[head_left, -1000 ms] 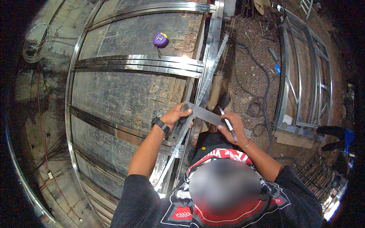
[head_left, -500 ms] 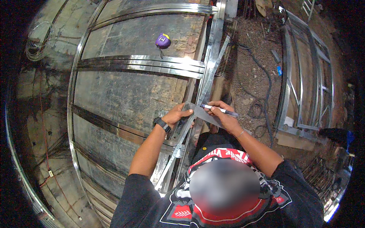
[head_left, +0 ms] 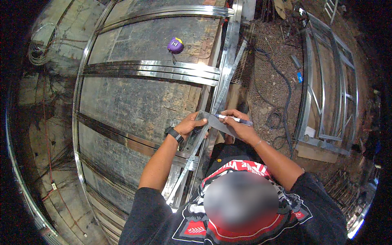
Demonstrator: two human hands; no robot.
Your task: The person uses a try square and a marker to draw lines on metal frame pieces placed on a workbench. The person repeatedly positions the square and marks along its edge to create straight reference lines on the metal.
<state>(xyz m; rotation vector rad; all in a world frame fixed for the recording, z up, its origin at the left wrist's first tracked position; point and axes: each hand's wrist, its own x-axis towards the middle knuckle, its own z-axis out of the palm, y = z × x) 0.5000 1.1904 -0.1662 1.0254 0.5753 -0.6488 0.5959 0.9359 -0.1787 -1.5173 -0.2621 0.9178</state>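
Down at the middle of the view, the right hand [head_left: 241, 127] has its fingers closed round a slim white-and-blue marker pen [head_left: 234, 119], whose tip rests on a flat grey metal triangular square [head_left: 216, 122]. The left hand [head_left: 191, 125], a black watch [head_left: 174, 134] on its wrist, lies with fingers spread flat, pressing the near end of that square down rather than gripping it. The square sits across a long silver steel channel [head_left: 220, 90] that runs diagonally along the right edge of a large frame of shiny steel rails [head_left: 151, 69], laid over a worn grey board surface [head_left: 134, 102]. Well apart from the hands, near the far end of the frame, a purple tape measure [head_left: 175, 45] lies on the board. Off to the right, on gravelly ground, stands a second steel frame [head_left: 326, 77], with a black cable [head_left: 281, 81] snaking between.
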